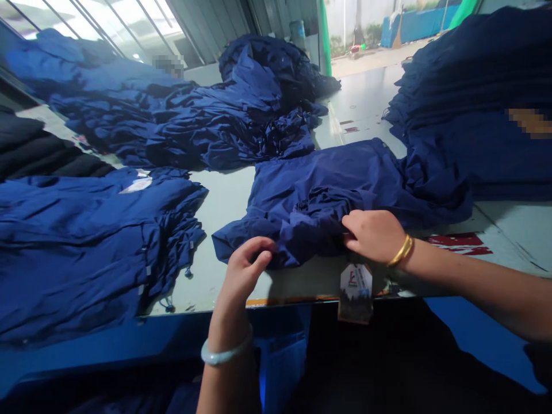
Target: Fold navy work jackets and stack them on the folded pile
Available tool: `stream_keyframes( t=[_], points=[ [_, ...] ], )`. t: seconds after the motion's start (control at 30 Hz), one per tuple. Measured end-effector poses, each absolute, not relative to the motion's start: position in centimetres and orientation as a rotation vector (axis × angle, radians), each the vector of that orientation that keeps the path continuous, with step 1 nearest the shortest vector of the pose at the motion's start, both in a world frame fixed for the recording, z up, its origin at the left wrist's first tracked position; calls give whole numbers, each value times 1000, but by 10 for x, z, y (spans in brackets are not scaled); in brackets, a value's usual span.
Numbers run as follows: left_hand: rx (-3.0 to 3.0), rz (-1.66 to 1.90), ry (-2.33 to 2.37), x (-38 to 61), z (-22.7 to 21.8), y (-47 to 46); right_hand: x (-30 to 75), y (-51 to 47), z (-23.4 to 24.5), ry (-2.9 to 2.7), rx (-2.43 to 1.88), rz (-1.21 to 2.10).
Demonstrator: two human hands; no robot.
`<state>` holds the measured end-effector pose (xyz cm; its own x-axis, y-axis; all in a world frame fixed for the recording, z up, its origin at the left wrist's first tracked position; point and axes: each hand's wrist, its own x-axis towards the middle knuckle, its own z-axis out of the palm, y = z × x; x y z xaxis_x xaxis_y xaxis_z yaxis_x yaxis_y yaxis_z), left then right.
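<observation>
A navy blue garment (328, 184) lies spread on the pale table (224, 201) in front of me. My left hand (246, 269), with a pale bangle on the wrist, pinches the garment's near edge, fingers curled onto the cloth. My right hand (374, 234), wearing a gold bangle, is closed on bunched fabric near the garment's middle. A paper hang tag (355, 292) dangles over the table's front edge below my right hand.
A stack of folded navy garments (86, 247) sits at the left. A loose heap of navy garments (207, 115) covers the back of the table. Another tall stack (478, 86) stands at the right. Red markings (459, 242) show on the table beside my right forearm.
</observation>
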<state>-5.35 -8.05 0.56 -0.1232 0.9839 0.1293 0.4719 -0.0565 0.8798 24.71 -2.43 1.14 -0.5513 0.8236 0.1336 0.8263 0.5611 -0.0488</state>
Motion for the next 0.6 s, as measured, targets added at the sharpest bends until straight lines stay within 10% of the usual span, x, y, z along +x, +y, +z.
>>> stream_keyframes(
  t=[0.6],
  points=[
    [2409,155,2166,-59,-37,-75,263,43,-36,-2402,-1244,414]
  ],
)
